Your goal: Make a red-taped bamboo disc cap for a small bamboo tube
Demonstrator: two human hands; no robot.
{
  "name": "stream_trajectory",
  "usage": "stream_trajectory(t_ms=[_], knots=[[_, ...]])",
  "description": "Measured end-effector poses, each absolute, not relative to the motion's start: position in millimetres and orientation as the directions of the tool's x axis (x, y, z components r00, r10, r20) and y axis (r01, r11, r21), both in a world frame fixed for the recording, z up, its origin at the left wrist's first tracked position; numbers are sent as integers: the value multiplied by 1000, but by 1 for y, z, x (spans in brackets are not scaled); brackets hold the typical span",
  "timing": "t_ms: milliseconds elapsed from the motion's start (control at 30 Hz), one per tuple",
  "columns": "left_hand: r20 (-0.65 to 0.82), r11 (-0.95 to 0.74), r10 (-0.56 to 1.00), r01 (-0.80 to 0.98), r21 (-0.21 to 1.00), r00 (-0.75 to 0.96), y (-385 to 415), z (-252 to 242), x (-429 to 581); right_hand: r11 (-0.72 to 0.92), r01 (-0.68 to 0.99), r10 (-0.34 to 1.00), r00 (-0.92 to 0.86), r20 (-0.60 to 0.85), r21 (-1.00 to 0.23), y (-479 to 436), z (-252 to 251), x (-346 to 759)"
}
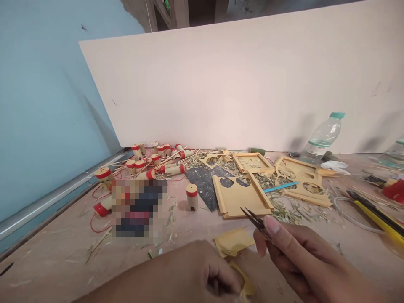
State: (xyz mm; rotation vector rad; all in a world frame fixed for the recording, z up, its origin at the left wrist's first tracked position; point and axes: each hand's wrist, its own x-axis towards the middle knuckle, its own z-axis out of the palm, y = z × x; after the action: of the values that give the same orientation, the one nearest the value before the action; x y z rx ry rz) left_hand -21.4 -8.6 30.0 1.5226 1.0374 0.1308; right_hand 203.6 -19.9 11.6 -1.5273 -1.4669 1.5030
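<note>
My right hand (pixel 296 252) pinches a slim dark tool with two sharp points (pixel 254 218), like tweezers or small scissors, between thumb and fingers. Its tips are slightly apart, in front of a wooden frame (pixel 240 198) with two round holes. Low in the middle, my left hand (pixel 217 269) is curled closed, its fingertips mostly hidden. Against its fingers lies a yellow strip (pixel 248 282); whether it is gripped I cannot tell. Just beyond is a folded yellow sheet (pixel 233 240). A short bamboo tube with a red band (pixel 191 197) stands upright on the table.
Several red-banded tubes with red cords (pixel 139 166) crowd the back left, beside a blurred patch. Further frames (pixel 303 179), a blue strip (pixel 282 187) and plant shavings (pixel 284 210) lie right of centre. A bottle (pixel 325 136) leans at the back; a yellow-handled tool (pixel 378 221) lies right.
</note>
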Motion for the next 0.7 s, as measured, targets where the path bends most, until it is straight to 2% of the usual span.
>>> stream_trajectory(t_ms=[133, 300, 600, 700], knots=[[-505, -46, 677, 715, 698, 536, -9, 32, -31, -231, 337, 924, -219, -315, -913, -18, 11, 205], [-504, -158, 684, 782, 602, 527, -6, 36, -29, -224, 323, 931, -210, -300, -920, -16, 12, 202], [-406, -159, 767, 760, 631, 497, -13, 28, -28, -228, 300, 914, -261, -310, -926, -13, 9, 204], [-424, -147, 766, 772, 618, 484, -8, 29, -29, -234, 286, 919, -246, -307, -929, -13, 9, 204]])
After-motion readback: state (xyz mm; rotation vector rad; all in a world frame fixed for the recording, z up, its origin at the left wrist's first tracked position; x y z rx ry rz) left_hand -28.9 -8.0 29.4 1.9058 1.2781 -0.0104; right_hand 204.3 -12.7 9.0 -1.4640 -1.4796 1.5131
